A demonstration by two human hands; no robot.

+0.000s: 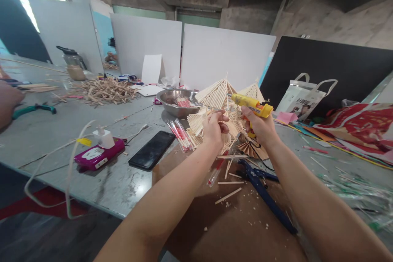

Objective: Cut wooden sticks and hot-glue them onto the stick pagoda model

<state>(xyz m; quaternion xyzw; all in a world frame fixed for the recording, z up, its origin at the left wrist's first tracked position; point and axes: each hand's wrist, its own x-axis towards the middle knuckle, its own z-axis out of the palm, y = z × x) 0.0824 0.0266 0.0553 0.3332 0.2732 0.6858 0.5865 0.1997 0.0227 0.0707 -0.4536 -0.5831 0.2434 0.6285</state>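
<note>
My right hand is wrapped round a yellow glue gun, whose nozzle points left toward a model built of thin wooden sticks. To the left of the gun, my left hand is in front of the model with its fingers curled; anything between the fingertips is too small to make out. The model has peaked, fan-like roofs, and both hands hide part of its lower body. Below the hands, loose sticks and blue-handled cutters lie on a brown board.
A metal bowl and packets of sticks stand left of the model. Further left are a black phone, a purple power strip with cables, and a stick pile. A white bag stands right. Another person's hand shows far left.
</note>
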